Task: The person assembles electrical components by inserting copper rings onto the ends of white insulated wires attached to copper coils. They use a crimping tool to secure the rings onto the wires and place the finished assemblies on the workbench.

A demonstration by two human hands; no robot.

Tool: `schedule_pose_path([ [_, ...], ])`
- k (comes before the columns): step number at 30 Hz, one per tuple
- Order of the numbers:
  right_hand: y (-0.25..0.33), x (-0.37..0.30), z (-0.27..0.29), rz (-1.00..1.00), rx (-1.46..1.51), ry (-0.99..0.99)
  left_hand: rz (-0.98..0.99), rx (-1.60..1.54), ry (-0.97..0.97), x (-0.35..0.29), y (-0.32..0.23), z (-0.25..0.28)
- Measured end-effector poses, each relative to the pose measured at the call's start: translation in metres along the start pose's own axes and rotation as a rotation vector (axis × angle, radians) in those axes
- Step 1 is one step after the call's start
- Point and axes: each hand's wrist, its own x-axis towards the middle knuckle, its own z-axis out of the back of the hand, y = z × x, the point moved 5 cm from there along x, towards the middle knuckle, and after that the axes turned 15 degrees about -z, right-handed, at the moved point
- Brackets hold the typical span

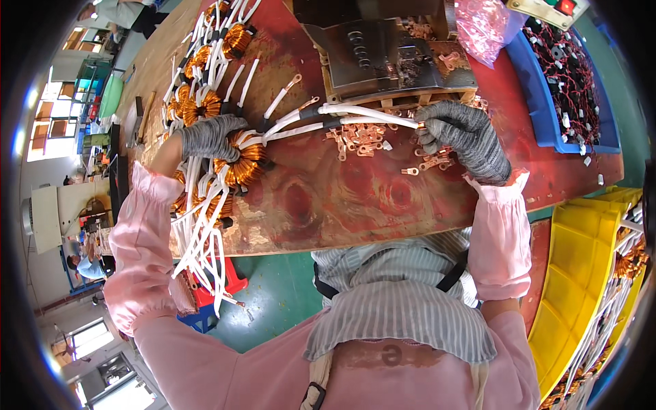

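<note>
My left hand (213, 137), in a grey knitted glove, is closed on a toroid coil (246, 166) wound with copper wire. White-sleeved leads run from this coil to the right; two of them end in copper lugs. One long white lead (369, 113) reaches my right hand (465, 137), also gloved, whose fingers pinch its tip. A bit of copper shows there, but the fingers hide whether it is a lug. Loose copper lugs (361, 140) lie piled below the lead and beside my right hand.
More copper coils (202, 104) with white leads crowd the table's left side. A dark metal machine (372, 58) stands at the back. To the right are a pink plastic bag (480, 29), a blue bin (542, 113) of wires and a yellow crate (570, 249). A red stool (234, 281) is below.
</note>
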Motion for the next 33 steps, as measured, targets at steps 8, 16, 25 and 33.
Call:
schedule_pose_path([
  [8,0.002,-0.013,0.002,0.029,-0.018,0.052,0.2,-0.028,-0.251,-0.044,-0.042,0.015],
  [16,0.013,-0.031,-0.026,0.072,-0.008,0.12,0.144,0.375,-0.563,-0.13,-0.13,0.051],
  [25,0.022,-0.033,-0.055,0.196,0.091,0.033,0.257,0.984,-0.59,-0.163,-0.128,0.063],
  [33,0.007,-0.015,-0.06,0.141,-0.062,-0.074,0.158,0.995,-0.679,-0.113,-0.083,-0.019],
])
